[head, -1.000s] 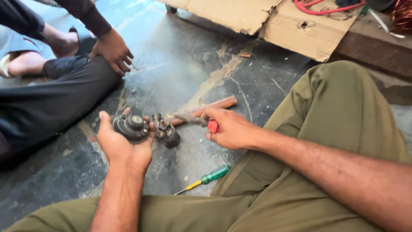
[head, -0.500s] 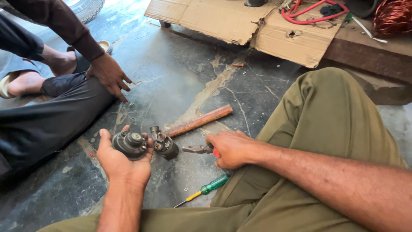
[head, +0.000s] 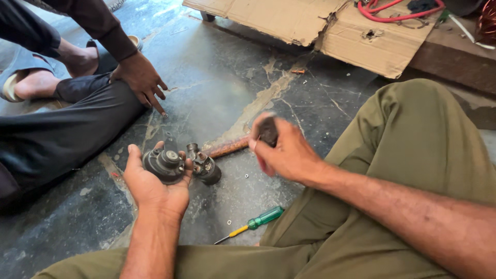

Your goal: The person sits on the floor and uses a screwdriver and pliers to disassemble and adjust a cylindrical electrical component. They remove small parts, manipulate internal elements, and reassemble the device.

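Observation:
My left hand (head: 155, 188) is palm up and cups a dark, greasy round metal part (head: 164, 164) just above the floor. A second dark cylindrical piece (head: 205, 168) sits against it on the right. My right hand (head: 284, 155) is raised over the floor and is closed on a dark, blurred tool (head: 267, 129) with a bit of red under the palm. A wooden handle (head: 227, 146) lies on the floor between my hands, its right end hidden behind my right hand.
A green-handled screwdriver (head: 263, 218) lies by my leg, with small washers (head: 229, 222) near it. Another person sits at the left, one hand (head: 142, 80) with fingertips on the cracked stone floor. Torn cardboard (head: 310, 26) and a red cable (head: 398, 14) lie at the back.
My right hand has lifted off the floor with the tool and moved up and to the right. My left hand keeps the round part in place. The other person's hand has shifted slightly.

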